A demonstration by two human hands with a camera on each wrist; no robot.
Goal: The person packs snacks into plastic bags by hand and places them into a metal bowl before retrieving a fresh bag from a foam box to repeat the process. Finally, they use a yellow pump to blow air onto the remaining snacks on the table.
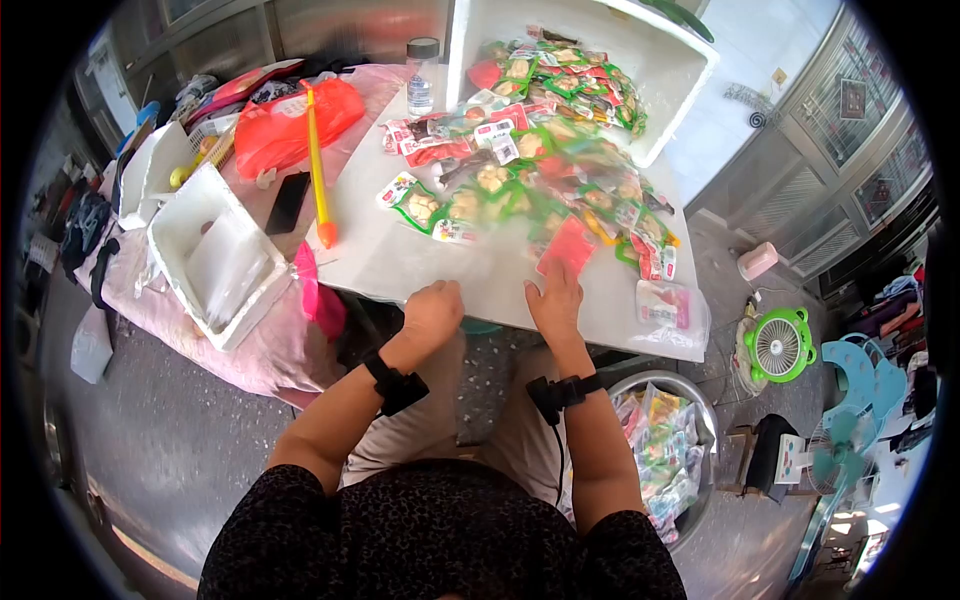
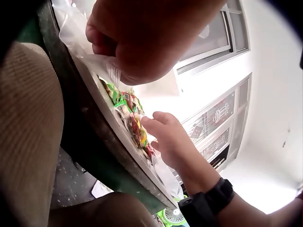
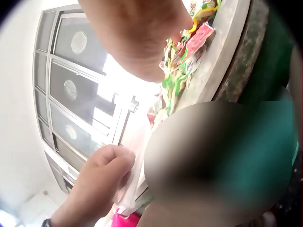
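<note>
My left hand (image 1: 432,318) is at the table's near edge with its fingers curled. In the right wrist view it grips a sheet of thin clear plastic (image 3: 137,163), likely a bag, which blurs the packets behind it in the head view. To the right, my right hand (image 1: 558,305) reaches over the table with thumb and fingers spread, its fingertips right at a red packet (image 1: 567,246). Green-and-red snack packets (image 1: 493,178) lie heaped ahead of both hands. From the left wrist, the right hand (image 2: 169,139) shows loosely extended fingers beside the packets.
A white foam box (image 1: 690,90) lies tipped on the table's far side, spilling packets. A lidded bottle (image 1: 421,85) stands left of it. Clear bags (image 1: 672,312) lie at the right corner, above a metal basin (image 1: 705,410). A foam tray (image 1: 190,260) and phone (image 1: 288,203) are at left.
</note>
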